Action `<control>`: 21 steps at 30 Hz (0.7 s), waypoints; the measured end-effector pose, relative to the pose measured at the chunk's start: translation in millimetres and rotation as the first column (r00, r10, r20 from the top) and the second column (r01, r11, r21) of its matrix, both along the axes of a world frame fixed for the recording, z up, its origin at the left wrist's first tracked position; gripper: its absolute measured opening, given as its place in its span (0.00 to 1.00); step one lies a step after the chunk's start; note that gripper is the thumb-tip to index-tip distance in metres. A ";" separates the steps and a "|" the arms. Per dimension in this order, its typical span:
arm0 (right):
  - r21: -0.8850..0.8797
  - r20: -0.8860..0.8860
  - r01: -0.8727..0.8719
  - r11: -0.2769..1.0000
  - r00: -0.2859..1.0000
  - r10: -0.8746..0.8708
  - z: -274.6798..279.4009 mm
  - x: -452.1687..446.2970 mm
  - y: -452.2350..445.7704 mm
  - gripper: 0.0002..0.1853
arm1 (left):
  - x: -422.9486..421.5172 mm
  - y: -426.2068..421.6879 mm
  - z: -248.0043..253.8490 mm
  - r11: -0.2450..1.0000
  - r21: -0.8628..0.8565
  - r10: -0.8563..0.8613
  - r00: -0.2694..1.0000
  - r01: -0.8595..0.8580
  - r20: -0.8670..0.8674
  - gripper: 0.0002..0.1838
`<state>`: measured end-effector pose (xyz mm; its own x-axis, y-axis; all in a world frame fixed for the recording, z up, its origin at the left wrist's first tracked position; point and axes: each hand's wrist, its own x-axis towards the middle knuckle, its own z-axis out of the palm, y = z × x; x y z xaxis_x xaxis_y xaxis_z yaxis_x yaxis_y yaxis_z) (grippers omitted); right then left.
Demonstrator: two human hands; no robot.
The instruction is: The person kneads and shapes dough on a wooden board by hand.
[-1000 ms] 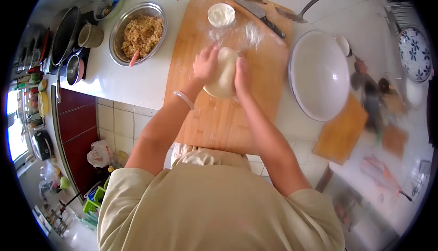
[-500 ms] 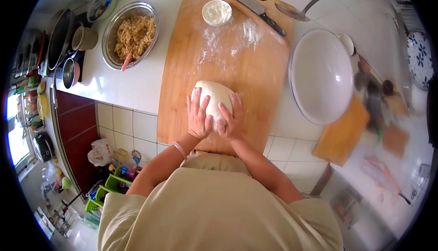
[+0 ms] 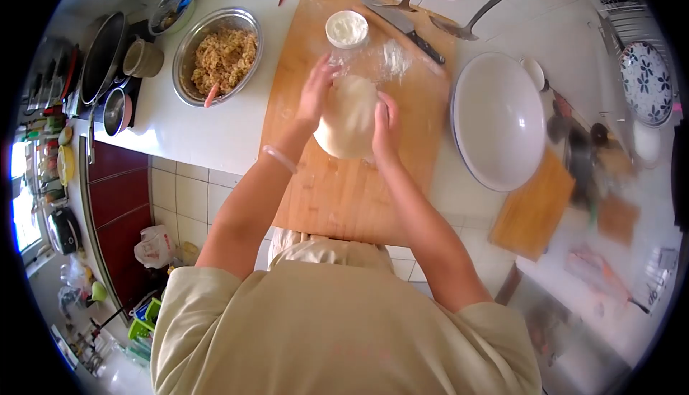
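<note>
A smooth pale ball of dough (image 3: 348,126) lies on the wooden board (image 3: 337,208), in front of me. My left hand (image 3: 317,92) cups its upper left side, fingers stretched forward and slightly blurred. Against the right side rests my right hand (image 3: 386,124), its fingers partly curled along the edge. The dough is held between the two hands, and its underside is hidden. Just beyond it stands a small white bowl of flour (image 3: 347,29), with loose flour (image 3: 395,59) scattered on the board.
On the left is a metal bowl (image 3: 179,58) of minced filling (image 3: 225,59). At the board's back right lie a knife (image 3: 425,45) and a rolling pin (image 3: 402,36). A large white basin (image 3: 499,122) stands to the right, near a smaller wooden board (image 3: 532,208).
Both hands have moved forward with the dough, away from my body. They have shifted from pressing on top of it to its left and right sides.
</note>
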<state>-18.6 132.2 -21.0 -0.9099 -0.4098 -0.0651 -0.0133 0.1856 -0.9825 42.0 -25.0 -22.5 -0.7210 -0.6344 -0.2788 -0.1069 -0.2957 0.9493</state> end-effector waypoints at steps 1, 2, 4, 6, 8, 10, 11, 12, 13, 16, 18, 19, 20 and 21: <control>0.000 0.039 -0.025 1.000 0.999 0.025 20.1 9.4 11.6 0.24 | 6.9 -1.6 7.9 0.997 0.045 0.059 0.998 -0.060 0.014 0.33; 0.006 0.047 -0.030 1.000 0.998 0.029 22.6 13.4 9.1 0.24 | 15.7 1.2 13.4 0.988 0.095 0.117 0.992 -0.120 0.039 0.32; 0.154 -0.030 -0.092 0.984 0.995 0.098 20.8 22.6 -1.6 0.23 | 31.1 22.0 -15.8 0.983 -0.177 0.010 0.948 0.049 0.317 0.30; 0.246 -0.121 -0.203 0.948 0.964 0.238 19.3 38.5 10.4 0.23 | 51.2 57.7 -15.3 0.812 -0.579 0.093 0.961 0.078 0.259 0.28; 0.102 -0.378 -0.294 0.950 0.872 0.310 7.4 48.2 32.0 0.23 | 75.8 83.1 -9.1 0.756 -0.649 0.098 0.967 0.082 0.236 0.28; 0.166 -0.416 -0.310 0.936 0.839 0.351 -0.3 62.2 61.4 0.25 | 103.8 105.9 -12.3 0.685 -0.724 0.088 0.978 0.077 0.187 0.28; 0.176 -0.511 -0.286 0.942 0.791 0.336 -8.2 70.3 74.9 0.26 | 115.4 117.2 -19.3 0.663 -0.745 0.076 0.984 0.072 0.163 0.28; 0.182 -0.599 -0.262 0.948 0.735 0.318 -14.2 71.1 78.7 0.27 | 117.0 120.0 -20.8 0.640 -0.766 0.063 0.988 0.067 0.139 0.28; 0.183 -0.592 -0.264 0.947 0.740 0.321 -22.9 67.7 78.6 0.27 | 113.1 117.0 -26.0 0.643 -0.763 0.063 0.987 0.074 0.148 0.28; 0.168 -0.600 -0.217 0.962 0.752 0.275 -32.0 59.1 73.5 0.28 | 100.3 107.1 -24.6 0.570 -0.809 0.033 0.980 0.141 0.195 0.27; 0.198 -0.566 -0.136 0.971 0.793 0.226 -30.8 37.7 54.2 0.27 | 71.6 88.5 -20.3 0.559 -0.806 0.049 0.963 0.195 0.266 0.26; 0.196 -0.571 -0.132 0.972 0.790 0.222 -34.0 29.1 46.7 0.27 | 57.7 82.0 -19.1 0.533 -0.819 0.094 0.947 0.212 0.306 0.26; 0.169 -0.474 -0.122 0.978 0.860 0.189 -36.1 21.3 38.7 0.27 | 43.2 74.8 -17.0 0.529 -0.824 0.096 0.950 0.205 0.298 0.26; 0.143 -0.368 -0.110 0.984 0.917 0.156 -37.4 15.2 31.4 0.27 | 29.2 66.8 -9.7 0.618 -0.743 0.077 0.922 0.255 0.380 0.26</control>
